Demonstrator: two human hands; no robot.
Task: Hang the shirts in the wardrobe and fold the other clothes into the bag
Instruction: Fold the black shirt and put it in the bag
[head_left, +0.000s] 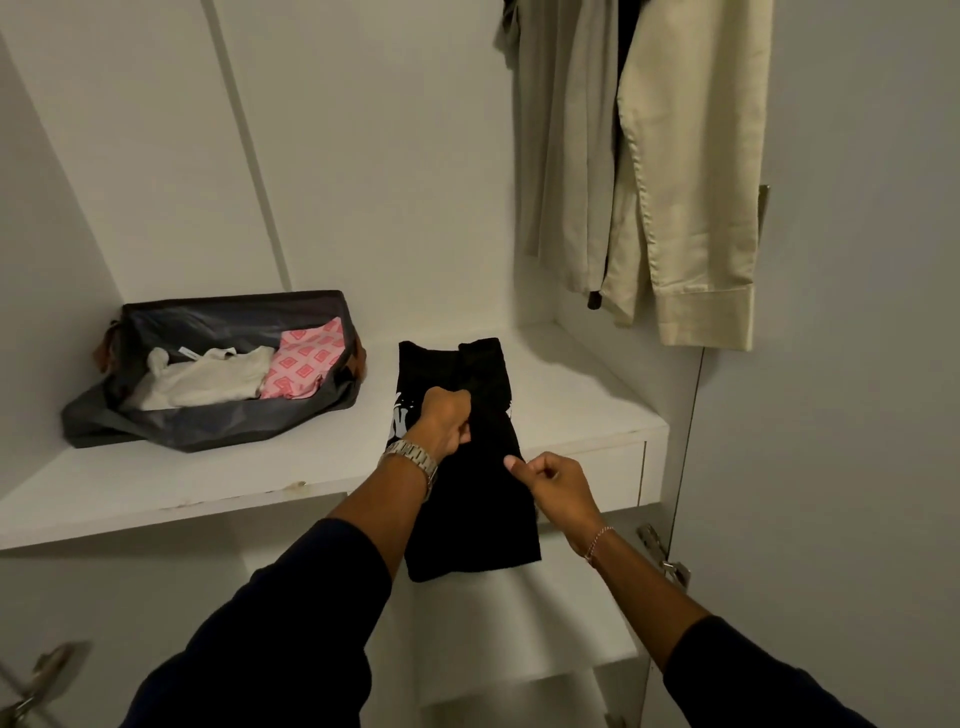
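A black garment with a white print (467, 499) lies lengthwise on the white wardrobe shelf (208, 483), its lower end hanging over the front edge. My left hand (445, 415) grips a fold of it near the middle. My right hand (550, 480) pinches its right edge just below. An open grey bag (218, 431) sits on the shelf to the left, holding a white garment (208, 376) and a pink patterned one (306, 364). Cream and beige shirts (691, 182) hang at the upper right.
The wardrobe's back wall and right side wall close in the shelf. A lower shelf (519, 634) shows beneath the hanging cloth. Metal door hinges (665, 556) stick out at the right and at the lower left.
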